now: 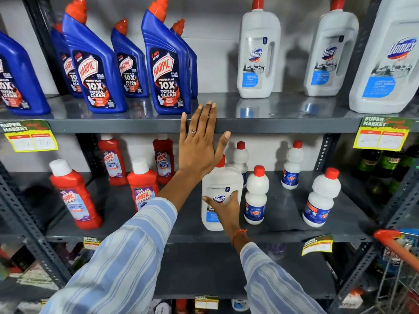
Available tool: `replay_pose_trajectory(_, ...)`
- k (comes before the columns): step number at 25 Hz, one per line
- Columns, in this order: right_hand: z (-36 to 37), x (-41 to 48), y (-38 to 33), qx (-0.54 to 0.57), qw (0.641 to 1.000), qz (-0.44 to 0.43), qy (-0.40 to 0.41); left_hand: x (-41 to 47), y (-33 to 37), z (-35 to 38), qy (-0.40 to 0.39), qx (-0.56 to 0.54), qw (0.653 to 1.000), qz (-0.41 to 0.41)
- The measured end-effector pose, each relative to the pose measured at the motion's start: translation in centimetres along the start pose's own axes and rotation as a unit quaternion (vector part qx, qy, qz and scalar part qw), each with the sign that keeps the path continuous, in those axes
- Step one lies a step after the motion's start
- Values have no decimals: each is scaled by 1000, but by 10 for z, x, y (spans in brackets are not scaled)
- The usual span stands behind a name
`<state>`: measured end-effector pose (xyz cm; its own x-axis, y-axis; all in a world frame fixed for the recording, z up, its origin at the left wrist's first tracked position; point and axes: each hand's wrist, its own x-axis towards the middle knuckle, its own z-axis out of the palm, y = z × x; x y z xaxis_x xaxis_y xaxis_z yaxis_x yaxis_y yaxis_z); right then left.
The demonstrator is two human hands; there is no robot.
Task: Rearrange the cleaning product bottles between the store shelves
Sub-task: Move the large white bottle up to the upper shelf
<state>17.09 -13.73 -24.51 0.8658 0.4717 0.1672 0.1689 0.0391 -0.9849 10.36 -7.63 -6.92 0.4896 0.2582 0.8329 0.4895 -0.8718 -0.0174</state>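
My right hand (223, 208) grips a white Domex bottle (218, 182) with a red cap, which stands on the middle shelf (283, 225). My left hand (199, 143) is raised with flat, spread fingers; its fingertips lie against the front edge of the upper shelf (272, 125), holding nothing. On the upper shelf stand several blue Harpic bottles (167, 62) at the left and three larger white Domex bottles (258, 53) at the right. The middle shelf also carries red Harpic bathroom cleaner bottles (74, 196) on the left and small white bottles with red caps (256, 196) on the right.
Yellow and green price tags (29, 137) hang from the shelf edges. Dark green bottles (385, 168) fill the neighbouring rack at the right. A shopping trolley with an orange handle (394, 243) stands at the lower right. Slotted steel uprights (29, 223) frame the shelves.
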Motion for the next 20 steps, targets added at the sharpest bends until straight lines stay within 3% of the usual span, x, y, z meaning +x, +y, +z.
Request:
replay_pose_trajectory(10,-54,-44,-102,16,983,-161,86,6,-8,-25,-49,-121,991,-25)
replay_pose_trajectory(20,-120,-11,-282,23,959,-249,137,-4,3,-14,-27,-9,1000,-5)
